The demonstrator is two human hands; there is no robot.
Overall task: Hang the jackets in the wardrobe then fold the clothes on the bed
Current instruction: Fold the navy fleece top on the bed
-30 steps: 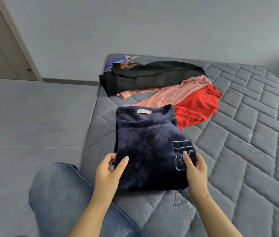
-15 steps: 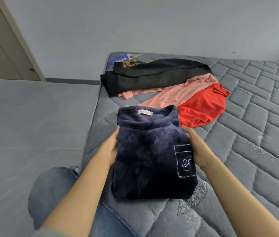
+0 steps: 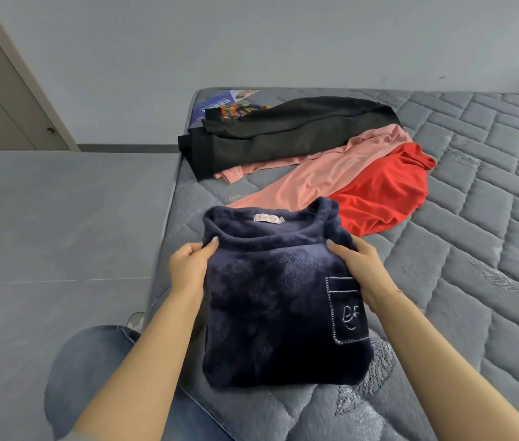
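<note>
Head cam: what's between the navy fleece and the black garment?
The pink garment, running diagonally across the mattress, between navy fleece and black garment; red garment right of it.

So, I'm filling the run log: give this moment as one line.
step: folding | left hand: gripping navy fleece top | right hand: gripping top | unfolded: black, pink, red garments

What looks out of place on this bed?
A blue booklet lies at the mattress's far corner, partly under the black garment, the only thing there that is not clothing. The pink and red clothes lie unfolded.
</note>
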